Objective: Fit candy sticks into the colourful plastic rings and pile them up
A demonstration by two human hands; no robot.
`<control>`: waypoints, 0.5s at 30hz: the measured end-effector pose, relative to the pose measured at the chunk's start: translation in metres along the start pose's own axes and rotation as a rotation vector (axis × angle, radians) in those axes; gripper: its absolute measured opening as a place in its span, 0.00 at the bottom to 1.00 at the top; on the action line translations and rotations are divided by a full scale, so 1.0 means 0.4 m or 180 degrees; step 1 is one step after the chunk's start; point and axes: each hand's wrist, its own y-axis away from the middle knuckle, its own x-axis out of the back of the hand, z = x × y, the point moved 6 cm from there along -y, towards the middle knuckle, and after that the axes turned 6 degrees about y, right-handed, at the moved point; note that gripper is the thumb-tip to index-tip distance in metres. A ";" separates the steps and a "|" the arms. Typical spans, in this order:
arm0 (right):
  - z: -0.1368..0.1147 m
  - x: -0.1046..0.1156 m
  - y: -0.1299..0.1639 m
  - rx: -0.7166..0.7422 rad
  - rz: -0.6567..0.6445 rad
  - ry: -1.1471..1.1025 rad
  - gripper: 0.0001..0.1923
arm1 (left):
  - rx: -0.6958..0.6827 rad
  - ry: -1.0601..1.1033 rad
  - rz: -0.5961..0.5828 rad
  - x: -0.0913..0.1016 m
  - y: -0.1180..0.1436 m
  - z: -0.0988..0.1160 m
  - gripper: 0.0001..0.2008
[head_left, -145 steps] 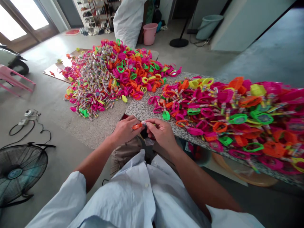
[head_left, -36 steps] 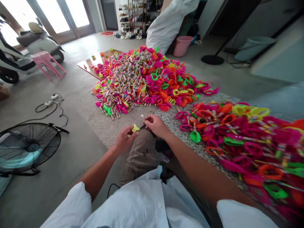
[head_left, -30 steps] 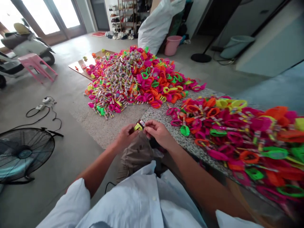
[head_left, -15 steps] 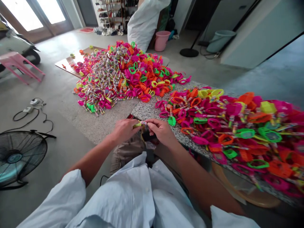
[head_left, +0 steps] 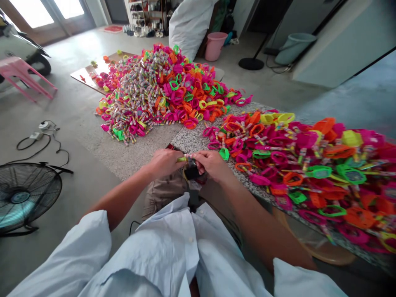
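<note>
From where I watch, both hands meet at the centre of the frame, just above my lap. My left hand [head_left: 163, 161] is closed in a pinch on a small yellow-green plastic ring toy [head_left: 182, 158], and my right hand [head_left: 213, 164] is closed on a slim printed candy tube [head_left: 192, 156] whose end touches the toy; I judge the two are being joined, though the joint itself is too small to read

To the right of the hands, the speckled stone desk [head_left: 192, 140] carries a broad heap of pink, orange, green and yellow toys [head_left: 309, 161], many with tubes lying among them, running off the right edge of the frame. In the upper middle, a second, larger heap [head_left: 161, 90] lies on a low slab on the floor: mostly loose tubes on its left side, rings on its right

Judging by these heaps, a good share looks assembled on the desk, but the far heap of separate parts is large, so I reckon much is left

A standing fan [head_left: 26, 198] sits at lower left, a pink bucket [head_left: 215, 45] and a white sack [head_left: 188, 24] at the top
</note>
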 end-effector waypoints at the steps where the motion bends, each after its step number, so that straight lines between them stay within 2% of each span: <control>1: -0.003 0.004 -0.001 0.0013 0.0004 0.0087 0.20 | 0.0020 0.0027 -0.0034 0.000 -0.002 -0.001 0.18; 5: -0.027 0.020 0.001 0.0104 0.0043 0.0577 0.19 | 0.0096 0.0152 -0.0141 0.008 -0.007 0.000 0.20; 9: -0.051 0.022 0.008 0.0198 0.0050 0.1048 0.22 | 0.0141 0.0123 -0.0187 0.013 -0.010 0.000 0.20; 15: -0.087 0.010 0.019 0.0570 0.0220 0.1643 0.20 | 0.0103 -0.0090 -0.0047 -0.005 -0.021 -0.011 0.18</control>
